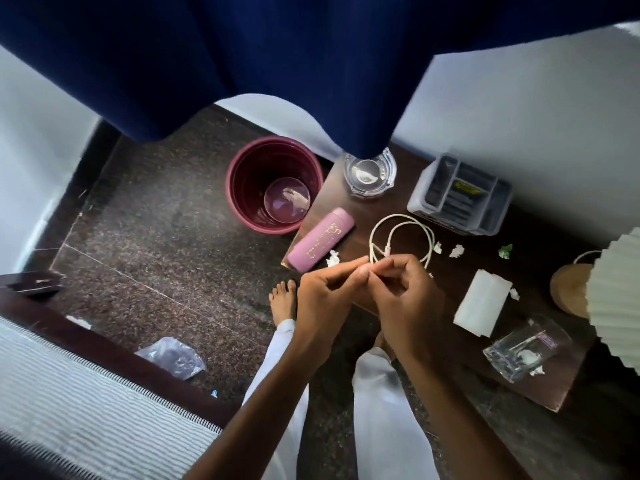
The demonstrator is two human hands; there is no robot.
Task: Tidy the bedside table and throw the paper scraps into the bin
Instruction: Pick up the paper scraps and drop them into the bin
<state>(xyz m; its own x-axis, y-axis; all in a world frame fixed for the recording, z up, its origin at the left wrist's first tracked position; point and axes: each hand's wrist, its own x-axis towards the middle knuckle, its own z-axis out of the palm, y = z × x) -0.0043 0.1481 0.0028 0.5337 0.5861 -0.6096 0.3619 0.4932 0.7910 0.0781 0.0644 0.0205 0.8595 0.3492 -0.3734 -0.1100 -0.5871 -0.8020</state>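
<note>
Fingers point(348, 268) of the left hand point(323, 296): thumb and forefinger are pinching the gathered ends of the white cable point(398, 233) over the near edge of the counter point(362, 207). Right hand point(407, 303): its curled fingers are gripping the same cable just beside the left, the two hands touching. This paired hold is probably serving to coil the lead into a neat bundle, so the tidying half of the job seems to be the step in hand. The cable's loop is lying flat on the counter just beyond the knuckles. Paper scraps: one point(333, 259) is sitting against the base of a pink bottle point(322, 239) lying on its side at the counter's left corner. Two point(456, 251) are lying just right of the loop, and a green one point(505, 251) is sitting further right. Another is touching a white folded napkin point(483, 303). All are resting on the counter, so the binning part looks not yet begun. Bin point(235, 188): it is standing upright on the floor just beside the left corner, handy for dropping the scraps in. Also on the counter: a glass ashtray point(369, 174) and a grey organiser point(460, 195) at the back, a clear container point(523, 348) tipped on its side with white bits in and beside it, and a lamp point(616, 299) at the right. A blue curtain point(277, 64) is hanging over the far edge.
</note>
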